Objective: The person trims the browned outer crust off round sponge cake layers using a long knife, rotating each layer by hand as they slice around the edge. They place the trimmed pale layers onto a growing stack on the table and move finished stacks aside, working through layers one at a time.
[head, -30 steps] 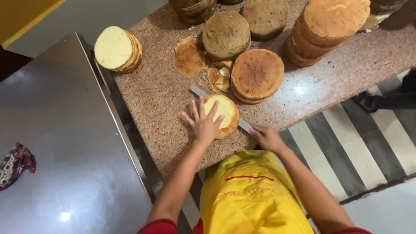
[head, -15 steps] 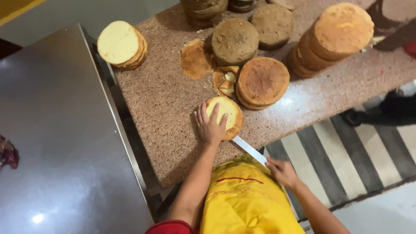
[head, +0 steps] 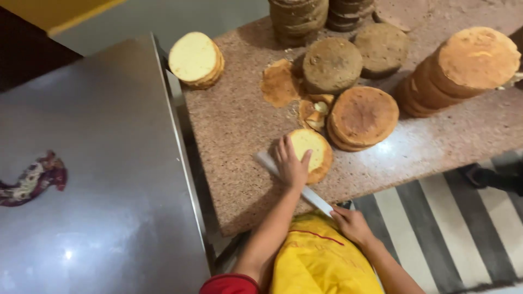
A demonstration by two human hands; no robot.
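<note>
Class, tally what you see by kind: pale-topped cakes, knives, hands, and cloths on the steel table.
Pale-topped cakes: 2
Knife: 1
Hands: 2, left hand and right hand
Cloth: 1
Total: 6

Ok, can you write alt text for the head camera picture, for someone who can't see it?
A person's left hand presses on a small round sponge cake on a speckled stone counter, while the right hand holds a long knife at it. Stacks of cakes sit behind.
</note>
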